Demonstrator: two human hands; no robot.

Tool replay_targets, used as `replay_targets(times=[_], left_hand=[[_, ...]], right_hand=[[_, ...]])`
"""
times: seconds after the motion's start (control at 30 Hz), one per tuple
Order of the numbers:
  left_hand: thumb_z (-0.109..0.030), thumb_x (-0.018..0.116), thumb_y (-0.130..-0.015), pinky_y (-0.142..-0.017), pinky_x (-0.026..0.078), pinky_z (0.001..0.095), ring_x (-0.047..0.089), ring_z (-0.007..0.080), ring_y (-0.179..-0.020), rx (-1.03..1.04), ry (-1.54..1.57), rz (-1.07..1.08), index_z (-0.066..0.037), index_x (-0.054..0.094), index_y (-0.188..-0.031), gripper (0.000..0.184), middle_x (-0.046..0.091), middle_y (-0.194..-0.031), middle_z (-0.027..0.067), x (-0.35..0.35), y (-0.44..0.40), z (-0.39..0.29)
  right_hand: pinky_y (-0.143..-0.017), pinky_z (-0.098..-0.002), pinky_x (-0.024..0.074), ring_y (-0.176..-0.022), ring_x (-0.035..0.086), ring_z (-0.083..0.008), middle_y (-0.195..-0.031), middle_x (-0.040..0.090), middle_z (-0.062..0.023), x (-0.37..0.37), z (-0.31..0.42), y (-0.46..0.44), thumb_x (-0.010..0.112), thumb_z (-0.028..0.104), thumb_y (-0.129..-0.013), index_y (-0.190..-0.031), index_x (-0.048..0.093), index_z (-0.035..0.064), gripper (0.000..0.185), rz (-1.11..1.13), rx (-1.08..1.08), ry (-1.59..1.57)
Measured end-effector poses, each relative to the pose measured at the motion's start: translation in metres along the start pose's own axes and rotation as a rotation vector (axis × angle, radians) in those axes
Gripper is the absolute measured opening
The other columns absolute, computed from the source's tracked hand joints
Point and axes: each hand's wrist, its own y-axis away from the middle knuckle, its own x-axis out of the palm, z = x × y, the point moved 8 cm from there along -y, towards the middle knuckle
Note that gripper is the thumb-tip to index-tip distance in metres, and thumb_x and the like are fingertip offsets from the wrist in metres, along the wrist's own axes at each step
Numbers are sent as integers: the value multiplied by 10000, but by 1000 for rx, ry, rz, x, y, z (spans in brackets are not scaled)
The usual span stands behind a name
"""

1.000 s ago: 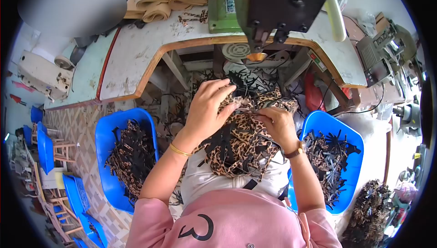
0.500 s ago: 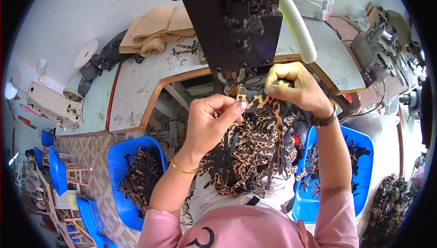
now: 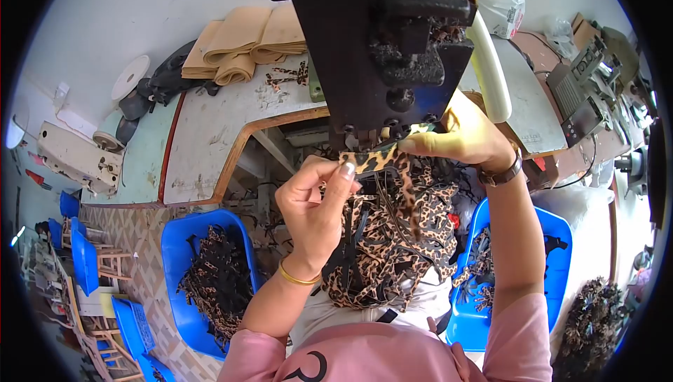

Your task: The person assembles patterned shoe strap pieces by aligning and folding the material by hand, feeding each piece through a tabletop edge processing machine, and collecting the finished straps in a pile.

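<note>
Between my two hands a leopard-print fabric strip (image 3: 375, 159) is stretched just below the head of a black machine (image 3: 350, 52). My left hand (image 3: 317, 203) pinches the strip's left end between thumb and forefinger. At the right end, my right hand (image 3: 463, 137) grips it close under the machine head, thumb on top; its other fingers are partly hidden by the machine. A big tangle of leopard-print and black strips (image 3: 392, 256) lies in my lap, and one strip hangs from my hands down over it.
Blue bins with leopard-print pieces stand on my left (image 3: 172, 270) and right (image 3: 561, 263). A worn table (image 3: 224, 126) curves around the machine, bearing folded tan sheets (image 3: 242, 42). A white bar-shaped lamp (image 3: 494, 77) hangs at right. Blue stools (image 3: 84, 259) stand far left.
Both hands and the strip have shifted slightly, the left hand leftward and lower, the right hand partly behind the machine head. The machine appears larger and nearer as the view moved.
</note>
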Motion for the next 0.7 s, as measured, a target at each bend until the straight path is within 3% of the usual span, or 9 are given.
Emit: replay_targets(times=[0.17, 0.23, 0.3, 0.37, 0.43, 0.53, 0.6, 0.63, 0.7], left_hand=[[-88, 633, -858, -601, 383, 174, 481, 19, -678, -162, 92, 17, 4, 645, -885, 97, 604, -766, -13, 3, -4, 12], [-105, 643, -855, -610, 388, 177, 493, 17, -692, -180, 57, 89, 6, 662, -873, 114, 614, -768, -18, 10, 0, 20], [-108, 653, -848, -576, 394, 175, 512, 20, -645, -136, 19, 94, 8, 669, -828, 119, 629, -731, -4, 5, -6, 16], [-101, 661, -838, -512, 392, 174, 528, 28, -568, -69, -110, 122, 8, 667, -809, 113, 624, -660, 7, 0, -11, 4], [-73, 653, -832, -471, 416, 176, 550, 42, -526, -37, -108, 120, 19, 650, -772, 109, 610, -621, 13, -7, -14, -5], [-52, 647, -830, -469, 402, 168, 532, 37, -546, -75, -24, 74, 18, 634, -753, 105, 603, -659, 17, -18, -14, -10], [-31, 640, -831, -500, 376, 158, 478, 12, -567, -83, -60, 40, 11, 620, -750, 93, 581, -664, -6, -31, -15, -6], [-25, 636, -832, -517, 372, 158, 462, 5, -577, -174, -34, 13, 9, 616, -751, 90, 573, -659, -16, -38, -11, -3], [-17, 624, -833, -568, 363, 156, 468, 4, -624, -132, -3, 19, -8, 611, -748, 87, 572, -694, -32, -44, -14, -6]], right_hand=[[-721, -264, 454, -789, 535, -83, -866, 626, -12, 10, -3, 5, 735, 140, -760, -984, 610, 16, 285, -70, 7, 52], [-757, -284, 460, -829, 568, -120, -951, 643, -41, 11, 10, 8, 742, 172, -757, -995, 616, 26, 306, -178, -145, 147], [-760, -320, 466, -843, 582, -196, -926, 624, -71, 7, 10, 8, 784, 248, -687, -962, 630, 33, 381, -202, -88, 102], [-757, -357, 468, -841, 562, -257, -865, 576, -81, -5, 28, 15, 810, 289, -602, -897, 638, 40, 423, -244, -151, 770], [-728, -372, 462, -860, 540, -285, -872, 544, -62, -12, 45, 19, 813, 297, -553, -804, 634, 97, 368, -202, -133, 953], [-694, -342, 466, -823, 571, -243, -841, 581, -39, -32, 45, 19, 803, 275, -596, -808, 633, 112, 317, -213, -94, 894], [-677, -321, 466, -774, 597, -201, -779, 613, -27, -36, 12, 19, 782, 258, -654, -827, 628, 108, 276, -59, 373, 465], [-619, -264, 471, -677, 599, -124, -700, 622, -6, -33, 19, 16, 743, 220, -728, -827, 623, 83, 207, -42, 222, 590], [-474, -206, 454, -534, 565, -61, -628, 625, -19, -22, 4, 12, 778, 258, -722, -803, 686, 15, 273, -45, 397, 184]])
